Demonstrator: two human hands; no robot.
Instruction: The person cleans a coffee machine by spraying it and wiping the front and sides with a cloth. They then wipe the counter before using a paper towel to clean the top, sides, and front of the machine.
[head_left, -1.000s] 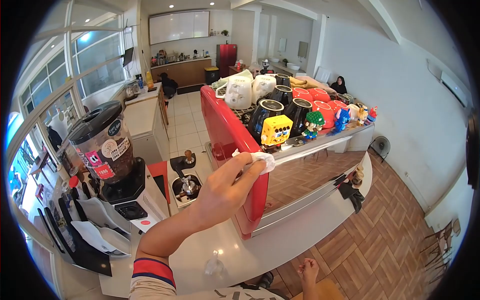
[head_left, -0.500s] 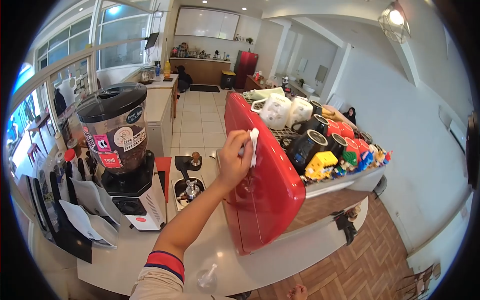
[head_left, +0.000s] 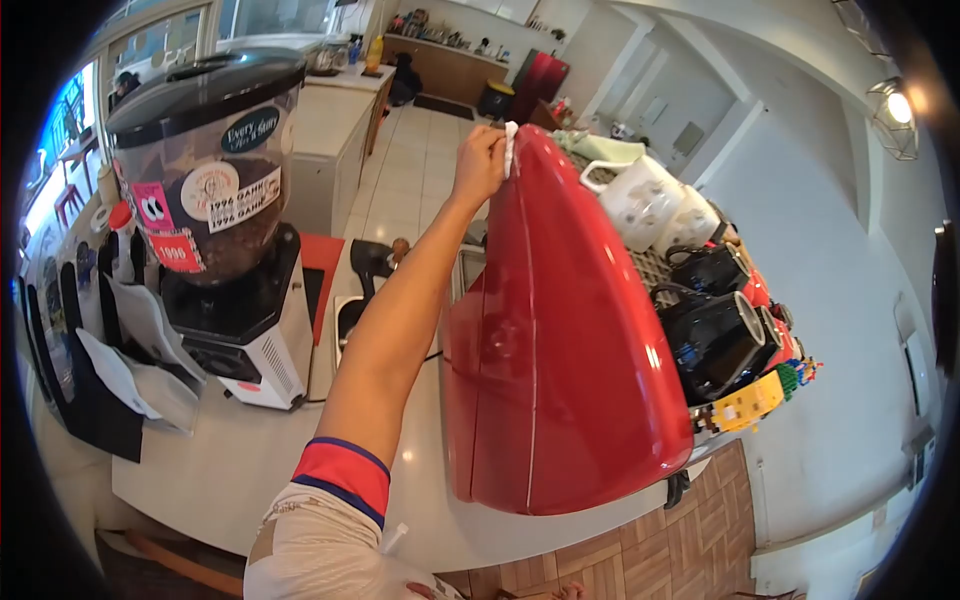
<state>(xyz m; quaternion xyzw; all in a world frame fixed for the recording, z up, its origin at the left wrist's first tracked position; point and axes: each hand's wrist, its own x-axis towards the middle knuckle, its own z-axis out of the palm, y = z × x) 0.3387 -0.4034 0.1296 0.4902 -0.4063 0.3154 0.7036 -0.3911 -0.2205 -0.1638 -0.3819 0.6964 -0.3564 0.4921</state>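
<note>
My left hand (head_left: 480, 165) is closed on a folded white cloth (head_left: 510, 150). It presses the cloth against the far upper edge of the red side panel of an espresso machine (head_left: 580, 350). White mugs (head_left: 640, 200) and black mugs (head_left: 710, 335) stand on the machine's top rack, to the right of that hand. Only a sliver of my right hand (head_left: 575, 592) shows at the bottom edge, low over the floor side; its fingers are mostly cut off.
A coffee grinder (head_left: 245, 310) with a bean hopper stands left of my arm, beside paper bags (head_left: 130, 350). A portafilter (head_left: 375, 262) lies behind my forearm. Toy-brick figures (head_left: 745, 400) line the machine's edge. The pale counter (head_left: 250, 470) runs beneath.
My left hand has slid the cloth away from me along the red panel to its far upper edge. The view has shifted closer to the machine and tilted.
</note>
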